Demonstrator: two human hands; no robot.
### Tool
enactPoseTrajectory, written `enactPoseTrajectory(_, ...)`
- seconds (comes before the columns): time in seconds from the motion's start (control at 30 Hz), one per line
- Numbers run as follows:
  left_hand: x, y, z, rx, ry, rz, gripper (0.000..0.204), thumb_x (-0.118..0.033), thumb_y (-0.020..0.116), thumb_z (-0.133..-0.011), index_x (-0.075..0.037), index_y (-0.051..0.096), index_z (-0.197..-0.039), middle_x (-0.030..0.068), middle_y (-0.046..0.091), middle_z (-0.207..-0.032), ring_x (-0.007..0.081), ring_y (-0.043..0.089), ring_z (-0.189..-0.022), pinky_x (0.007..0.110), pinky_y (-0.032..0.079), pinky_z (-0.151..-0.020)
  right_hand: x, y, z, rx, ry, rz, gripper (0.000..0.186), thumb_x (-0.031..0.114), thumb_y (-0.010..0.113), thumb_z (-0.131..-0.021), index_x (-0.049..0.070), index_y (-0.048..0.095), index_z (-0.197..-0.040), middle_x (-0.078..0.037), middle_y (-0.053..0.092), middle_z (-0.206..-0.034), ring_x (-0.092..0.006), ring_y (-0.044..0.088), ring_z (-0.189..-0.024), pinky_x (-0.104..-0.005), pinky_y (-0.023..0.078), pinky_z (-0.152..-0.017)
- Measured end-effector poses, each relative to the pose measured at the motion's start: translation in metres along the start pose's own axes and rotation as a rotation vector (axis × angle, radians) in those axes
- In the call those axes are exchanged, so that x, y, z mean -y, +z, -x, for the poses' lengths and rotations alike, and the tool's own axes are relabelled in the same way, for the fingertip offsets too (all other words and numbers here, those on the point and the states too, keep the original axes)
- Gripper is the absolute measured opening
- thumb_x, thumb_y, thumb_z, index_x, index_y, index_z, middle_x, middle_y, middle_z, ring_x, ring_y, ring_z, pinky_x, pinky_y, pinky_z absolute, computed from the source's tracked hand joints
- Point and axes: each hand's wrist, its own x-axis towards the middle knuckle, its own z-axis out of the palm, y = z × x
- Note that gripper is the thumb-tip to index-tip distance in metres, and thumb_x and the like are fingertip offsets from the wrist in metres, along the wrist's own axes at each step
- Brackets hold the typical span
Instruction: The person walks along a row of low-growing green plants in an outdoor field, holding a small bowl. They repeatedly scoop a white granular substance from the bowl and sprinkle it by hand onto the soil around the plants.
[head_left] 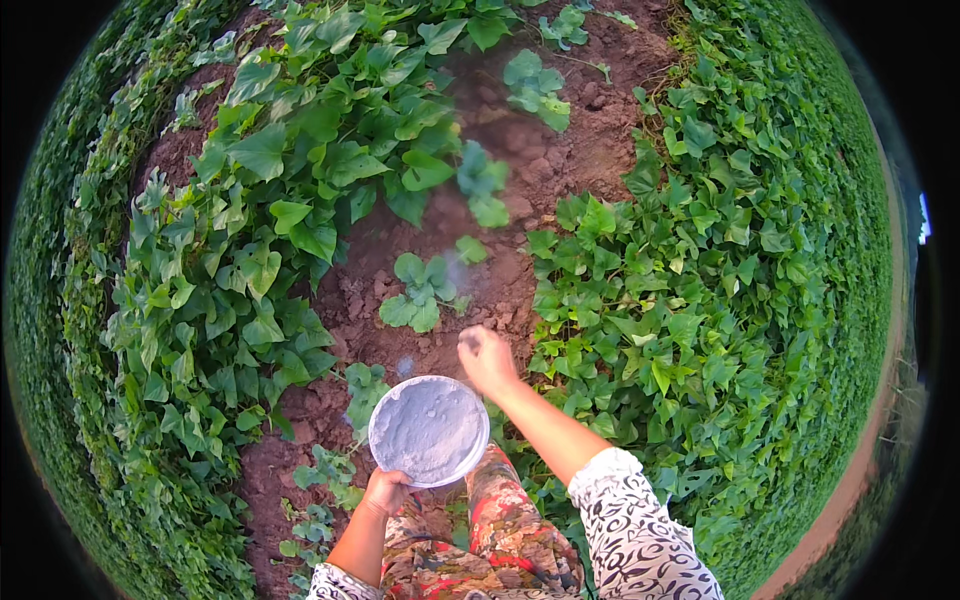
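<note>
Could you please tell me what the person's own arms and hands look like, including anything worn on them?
The left hand and right hand are bare, with no gloves or wristwear visible. The white left fabric sleeve and white right fabric sleeve carry black, curling, leaf-like patterns; both leave the forearms uncovered.

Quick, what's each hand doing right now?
Left hand: holding the bowl of grey powder.
Right hand: closed; can't tell whether it holds anything.
</note>
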Motion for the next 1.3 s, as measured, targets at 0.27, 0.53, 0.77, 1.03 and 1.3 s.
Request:
enactPoseTrajectory(0.27, -0.02, 0.114, 0.002, 0.147, 0.029, -0.031, 0.063, 0.009, 0.052, -0.063, -0.002, 0.046, -0.125, 0.0135, 0.056, -0.117, 0.033, 0.059, -0.103, 0.052, 0.052, -0.084, 0.062, -0.049, 0.082, 0.275, -0.047, 0.256, 0.033, 0.024, 0.065, -0.081, -0.001, 0.058, -0.101, -0.024, 0.061, -0.098, -0.0408, 0.06, -0.091, -0.0452, 0.049, -0.079)
enactPoseTrajectory(0.53, -0.052, 0.218, -0.011, 0.284, 0.093, -0.06, 0.06, 0.01, 0.048, -0.063, -0.002, 0.048, -0.122, 0.0129, 0.057, -0.114, 0.0326, 0.06, -0.1, 0.052, 0.053, -0.083, 0.08, -0.103, 0.047, 0.191, -0.095, 0.1, 0.029, 0.02, 0.069, -0.076, 0.0, 0.066, -0.097, -0.022, 0.065, -0.089, -0.0369, 0.063, -0.087, -0.04, 0.05, -0.077)
enactPoseTrajectory(0.77, -0.092, 0.262, -0.067, 0.311, 0.047, -0.137, 0.059, 0.008, 0.049, -0.064, 0.003, 0.046, -0.122, 0.0181, 0.058, -0.113, 0.037, 0.059, -0.099, 0.054, 0.053, -0.08, 0.085, -0.182, -0.03, 0.078, 0.028, -0.114, 0.017, 0.013, 0.069, -0.076, 0.006, 0.07, -0.091, -0.013, 0.068, -0.077, -0.0226, 0.067, -0.072, -0.0328, 0.051, -0.067)
enactPoseTrajectory(1.03, -0.143, 0.274, -0.12, 0.162, 0.023, -0.134, 0.06, 0.009, 0.049, -0.063, 0.003, 0.046, -0.123, 0.0181, 0.056, -0.116, 0.0356, 0.059, -0.101, 0.053, 0.053, -0.082, 0.086, -0.224, -0.226, -0.093, 0.073, -0.057, 0.043, 0.023, 0.075, -0.072, 0.006, 0.063, -0.11, -0.016, 0.068, -0.091, -0.0228, 0.067, -0.083, -0.0325, 0.051, -0.076)
enactPoseTrajectory(1.3, -0.193, 0.335, -0.126, 0.131, 0.003, -0.161, 0.061, 0.01, 0.049, -0.063, 0.003, 0.047, -0.123, 0.0162, 0.057, -0.116, 0.0349, 0.058, -0.103, 0.051, 0.053, -0.083, 0.102, -0.246, -0.211, 0.197, 0.023, 0.181, 0.012, 0.016, 0.061, -0.08, 0.004, 0.065, -0.08, -0.021, 0.064, -0.084, -0.0369, 0.064, -0.078, -0.044, 0.05, -0.071)
